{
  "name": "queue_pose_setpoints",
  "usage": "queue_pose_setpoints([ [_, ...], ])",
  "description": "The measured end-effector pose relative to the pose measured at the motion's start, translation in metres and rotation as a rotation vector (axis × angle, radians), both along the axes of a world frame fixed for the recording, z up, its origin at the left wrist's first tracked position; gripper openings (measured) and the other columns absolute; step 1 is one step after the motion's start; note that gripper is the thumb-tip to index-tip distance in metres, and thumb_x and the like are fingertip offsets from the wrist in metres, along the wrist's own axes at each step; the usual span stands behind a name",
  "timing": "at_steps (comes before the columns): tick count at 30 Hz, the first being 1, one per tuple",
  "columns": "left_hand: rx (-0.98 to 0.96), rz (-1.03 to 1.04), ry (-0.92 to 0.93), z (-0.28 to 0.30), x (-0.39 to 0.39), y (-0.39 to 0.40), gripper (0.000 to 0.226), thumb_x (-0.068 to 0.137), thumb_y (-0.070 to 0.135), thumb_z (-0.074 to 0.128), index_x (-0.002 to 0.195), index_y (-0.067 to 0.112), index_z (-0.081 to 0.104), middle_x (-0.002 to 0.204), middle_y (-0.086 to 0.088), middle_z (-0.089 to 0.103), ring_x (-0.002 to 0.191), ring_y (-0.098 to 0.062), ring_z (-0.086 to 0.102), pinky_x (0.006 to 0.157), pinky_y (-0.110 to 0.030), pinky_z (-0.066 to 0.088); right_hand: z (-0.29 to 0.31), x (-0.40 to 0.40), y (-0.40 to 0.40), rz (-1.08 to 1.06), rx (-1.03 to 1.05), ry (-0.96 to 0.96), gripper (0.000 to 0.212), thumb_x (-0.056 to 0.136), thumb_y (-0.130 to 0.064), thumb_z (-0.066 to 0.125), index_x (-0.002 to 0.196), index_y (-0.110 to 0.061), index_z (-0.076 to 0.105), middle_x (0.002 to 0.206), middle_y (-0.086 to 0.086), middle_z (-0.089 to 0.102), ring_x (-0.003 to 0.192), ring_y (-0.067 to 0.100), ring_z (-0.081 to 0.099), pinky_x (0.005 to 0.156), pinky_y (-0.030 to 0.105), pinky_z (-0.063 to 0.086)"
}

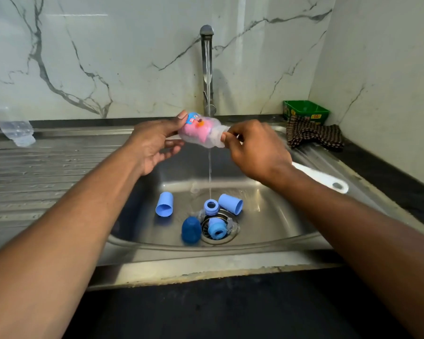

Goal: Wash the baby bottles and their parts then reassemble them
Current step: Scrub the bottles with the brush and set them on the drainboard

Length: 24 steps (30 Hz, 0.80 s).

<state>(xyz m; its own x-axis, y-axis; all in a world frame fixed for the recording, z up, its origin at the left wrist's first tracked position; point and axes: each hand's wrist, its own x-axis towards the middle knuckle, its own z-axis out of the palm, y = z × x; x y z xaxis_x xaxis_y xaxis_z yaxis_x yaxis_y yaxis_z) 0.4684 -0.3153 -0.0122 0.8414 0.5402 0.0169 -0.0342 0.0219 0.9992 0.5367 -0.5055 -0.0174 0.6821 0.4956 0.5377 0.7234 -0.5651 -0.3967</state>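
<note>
A clear baby bottle [201,133] with a cartoon print lies sideways under the running tap [206,69], with a pink sponge inside it. My left hand [154,145] holds its base between thumb and fingers. My right hand [255,148] grips the bottle's neck end; a white brush handle [321,178] sticks out behind that wrist. In the sink [267,231] lie two light blue caps [164,204] [231,203], a dark blue cap [191,229], two blue collar rings [211,206] [217,230] and clear teats near the drain.
Another clear bottle [16,132] lies on the ribbed draining board at left. A checked cloth [313,135] and a green tub [305,112] sit on the dark counter at the back right. A marble wall stands behind the sink.
</note>
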Motion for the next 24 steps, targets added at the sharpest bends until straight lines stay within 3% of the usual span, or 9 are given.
queue_pose_setpoints([
  [3, -0.235, -0.186, -0.225, 0.003, 0.0, 0.002, 0.009, 0.091, 0.017, 0.063, 0.097, 0.024, 0.064, 0.089, 0.004, 0.074, 0.084, -0.012, 0.069, 0.072, -0.024, 0.058, 0.01, 0.0, -0.002, 0.261, 0.436, 0.774, 0.024, 0.097, -0.018, 0.052, 0.076, -0.014, 0.064, 0.046, -0.003, 0.041, 0.034, 0.008, 0.03, 0.036, 0.016, 0.022],
  [4, -0.228, -0.202, -0.239, 0.003, 0.001, 0.001, 0.009, 0.091, 0.019, 0.062, 0.099, 0.024, 0.064, 0.091, 0.005, 0.074, 0.085, -0.012, 0.07, 0.074, -0.027, 0.059, 0.01, 0.002, -0.004, 0.276, 0.464, 0.839, 0.025, 0.097, -0.016, 0.052, 0.074, -0.014, 0.063, 0.044, -0.005, 0.038, 0.033, 0.006, 0.025, 0.034, 0.015, 0.018],
  [9, -0.005, 0.035, -0.036, 0.003, 0.0, -0.006, 0.058, 0.064, 0.056, 0.08, 0.103, 0.013, 0.071, 0.094, 0.003, 0.076, 0.086, -0.016, 0.072, 0.076, -0.032, 0.058, -0.001, 0.006, -0.002, 0.07, 0.079, 0.134, 0.027, 0.096, -0.026, 0.057, 0.078, -0.011, 0.072, 0.055, -0.002, 0.051, 0.05, 0.013, 0.047, 0.054, 0.026, 0.034],
  [13, 0.085, 0.031, -0.016, 0.001, 0.001, -0.003, 0.026, 0.082, 0.041, 0.076, 0.08, 0.02, 0.06, 0.084, 0.006, 0.069, 0.079, -0.011, 0.062, 0.071, -0.018, 0.047, 0.0, 0.004, -0.001, -0.033, -0.055, -0.034, 0.025, 0.097, -0.033, 0.054, 0.089, -0.016, 0.071, 0.072, 0.006, 0.061, 0.067, 0.025, 0.055, 0.061, 0.032, 0.044],
  [15, 0.116, 0.005, -0.076, -0.002, 0.001, -0.002, 0.021, 0.087, 0.031, 0.071, 0.073, 0.024, 0.057, 0.076, 0.011, 0.066, 0.076, -0.007, 0.055, 0.058, -0.012, 0.041, 0.0, 0.01, -0.001, 0.068, 0.089, 0.236, 0.029, 0.098, -0.025, 0.054, 0.077, -0.012, 0.069, 0.057, 0.003, 0.052, 0.048, 0.015, 0.045, 0.048, 0.026, 0.034],
  [17, 0.106, -0.028, -0.131, -0.006, 0.002, -0.003, 0.014, 0.09, 0.024, 0.068, 0.078, 0.025, 0.061, 0.068, 0.019, 0.066, 0.077, -0.005, 0.054, 0.064, -0.019, 0.039, -0.001, 0.012, -0.002, 0.215, 0.328, 0.766, 0.03, 0.1, -0.02, 0.05, 0.074, -0.014, 0.064, 0.048, -0.003, 0.038, 0.037, 0.007, 0.027, 0.037, 0.017, 0.021],
  [19, 0.104, -0.05, -0.143, -0.009, 0.002, -0.003, 0.008, 0.089, 0.026, 0.068, 0.083, 0.027, 0.065, 0.071, 0.022, 0.068, 0.084, -0.007, 0.057, 0.071, -0.026, 0.035, -0.004, 0.013, -0.003, 0.28, 0.422, 0.983, 0.028, 0.101, -0.02, 0.047, 0.077, -0.015, 0.06, 0.047, -0.006, 0.033, 0.036, 0.005, 0.021, 0.034, 0.014, 0.015],
  [21, 0.096, -0.009, -0.104, -0.004, 0.002, -0.005, 0.014, 0.087, 0.04, 0.07, 0.086, 0.026, 0.068, 0.083, 0.018, 0.07, 0.088, -0.013, 0.058, 0.072, -0.028, 0.037, -0.003, 0.014, -0.003, 0.205, 0.357, 0.745, 0.028, 0.099, -0.017, 0.051, 0.074, -0.014, 0.063, 0.048, -0.003, 0.038, 0.035, 0.006, 0.027, 0.036, 0.018, 0.022],
  [24, 0.056, 0.155, 0.031, 0.012, 0.001, -0.012, 0.053, 0.071, 0.072, 0.069, 0.086, 0.021, 0.071, 0.084, 0.009, 0.072, 0.069, -0.014, 0.059, 0.062, -0.026, 0.042, 0.0, 0.013, -0.003, 0.04, 0.064, 0.086, 0.029, 0.097, -0.029, 0.056, 0.079, -0.012, 0.071, 0.059, 0.005, 0.056, 0.054, 0.019, 0.053, 0.054, 0.03, 0.04],
])
